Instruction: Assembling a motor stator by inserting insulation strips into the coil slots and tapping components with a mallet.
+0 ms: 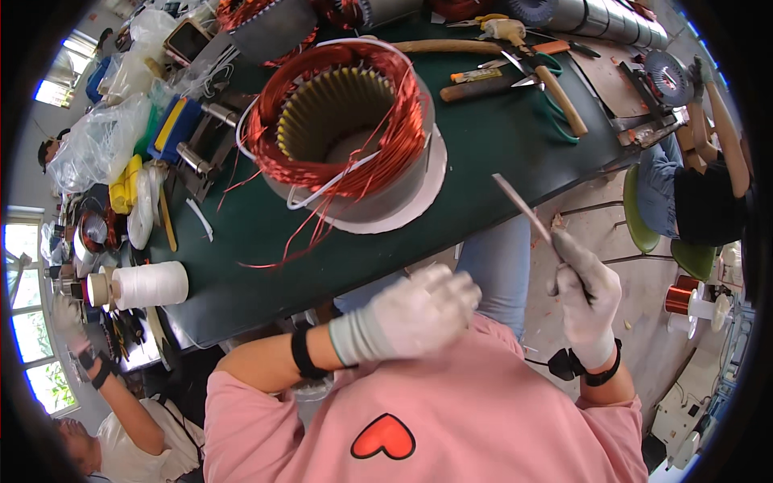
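Observation:
My right hand (588,302), in a white glove greyed at the fingers, is closed round one end of a thin flat stick (523,208). The stick's free end points up and left, over the table's front edge. My left hand (423,312), also gloved, is held before my chest, away from the table; motion blurs its fingers. Beyond it on the table stands a motor stator (362,205), a grey metal ring with yellow slot liners (310,101) inside and red copper windings (407,141) bulging round the top. Loose red wire ends and a white sleeve hang off its front.
Under the stator lies a white round board (435,173) on the dark green table (475,193). A wooden-handled hammer (564,101), scissors (555,121) and pliers lie far right. White thread spool (151,285) stands left. Co-workers sit at left (145,419) and right (708,193).

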`<action>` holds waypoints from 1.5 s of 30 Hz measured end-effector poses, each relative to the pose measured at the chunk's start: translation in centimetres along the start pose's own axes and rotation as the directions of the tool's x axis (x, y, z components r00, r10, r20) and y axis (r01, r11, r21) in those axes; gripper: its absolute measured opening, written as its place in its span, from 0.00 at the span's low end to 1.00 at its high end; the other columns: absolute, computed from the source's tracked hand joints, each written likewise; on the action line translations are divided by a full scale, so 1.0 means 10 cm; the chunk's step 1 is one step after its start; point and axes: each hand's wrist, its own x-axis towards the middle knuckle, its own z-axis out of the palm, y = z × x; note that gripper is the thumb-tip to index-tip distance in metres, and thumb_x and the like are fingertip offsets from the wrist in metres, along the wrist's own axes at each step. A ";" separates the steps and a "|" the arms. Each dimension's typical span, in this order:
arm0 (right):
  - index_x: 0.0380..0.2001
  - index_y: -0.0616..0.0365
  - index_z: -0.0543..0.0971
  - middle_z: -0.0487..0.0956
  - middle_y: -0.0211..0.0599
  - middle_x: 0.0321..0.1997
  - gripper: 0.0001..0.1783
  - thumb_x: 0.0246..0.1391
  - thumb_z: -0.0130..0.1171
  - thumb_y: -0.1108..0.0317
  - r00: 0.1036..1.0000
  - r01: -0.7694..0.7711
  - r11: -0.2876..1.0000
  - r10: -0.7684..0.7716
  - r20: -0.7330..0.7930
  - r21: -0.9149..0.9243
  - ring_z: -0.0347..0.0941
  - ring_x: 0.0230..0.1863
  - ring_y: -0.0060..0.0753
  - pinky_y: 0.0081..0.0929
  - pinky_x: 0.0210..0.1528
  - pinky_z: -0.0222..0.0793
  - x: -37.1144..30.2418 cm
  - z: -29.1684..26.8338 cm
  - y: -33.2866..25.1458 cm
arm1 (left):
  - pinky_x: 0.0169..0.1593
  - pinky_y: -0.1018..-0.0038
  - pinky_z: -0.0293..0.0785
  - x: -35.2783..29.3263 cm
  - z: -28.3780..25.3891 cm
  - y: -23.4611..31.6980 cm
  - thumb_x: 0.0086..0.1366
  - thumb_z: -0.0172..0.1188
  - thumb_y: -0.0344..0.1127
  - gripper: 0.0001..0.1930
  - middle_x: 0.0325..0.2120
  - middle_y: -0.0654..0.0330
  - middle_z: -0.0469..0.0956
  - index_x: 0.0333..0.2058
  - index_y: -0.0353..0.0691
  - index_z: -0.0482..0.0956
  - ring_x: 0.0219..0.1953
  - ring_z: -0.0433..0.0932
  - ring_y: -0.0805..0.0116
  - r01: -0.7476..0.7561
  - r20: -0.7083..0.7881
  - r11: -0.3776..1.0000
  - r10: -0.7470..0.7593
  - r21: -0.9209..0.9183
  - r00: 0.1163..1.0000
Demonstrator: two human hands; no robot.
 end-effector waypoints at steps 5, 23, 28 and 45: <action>0.55 0.65 0.82 0.80 0.38 0.27 0.25 0.55 0.53 0.86 0.986 0.065 0.997 -0.057 0.154 -0.047 0.73 0.23 0.28 0.25 0.32 0.74 0.09 0.17 -0.11 | 0.46 0.66 0.80 -0.48 -0.65 -0.50 0.49 0.75 0.37 0.18 0.45 0.61 0.80 0.41 0.48 0.84 0.44 0.81 0.59 0.195 -0.337 0.949 -0.104 0.249 0.936; 0.55 0.60 0.83 0.72 0.38 0.24 0.26 0.51 0.56 0.82 0.952 0.154 0.906 -0.029 0.304 -0.394 0.71 0.22 0.34 0.28 0.27 0.67 0.28 0.17 -0.61 | 0.56 0.56 0.74 -0.30 -1.11 -0.84 0.39 0.77 0.35 0.20 0.52 0.55 0.81 0.36 0.53 0.85 0.53 0.78 0.48 0.252 -0.221 0.893 -0.178 0.372 0.959; 0.56 0.56 0.84 0.67 0.40 0.22 0.28 0.51 0.55 0.81 0.956 0.133 0.732 0.082 0.280 -0.668 0.67 0.21 0.39 0.34 0.27 0.65 0.44 0.08 -0.98 | 0.53 0.57 0.73 -0.08 -0.94 -0.70 0.44 0.78 0.37 0.19 0.51 0.54 0.80 0.39 0.53 0.87 0.50 0.78 0.51 0.293 -0.253 0.858 -0.198 0.422 0.947; 0.61 0.57 0.80 0.80 0.31 0.31 0.26 0.61 0.52 0.83 0.953 -0.129 0.963 0.187 0.240 -0.237 0.69 0.27 0.14 0.16 0.33 0.68 0.97 0.27 -0.63 | 0.38 0.63 0.76 0.42 -0.68 -0.71 0.54 0.73 0.36 0.12 0.42 0.56 0.80 0.38 0.51 0.86 0.36 0.79 0.57 0.364 -0.358 0.778 -0.192 0.512 0.914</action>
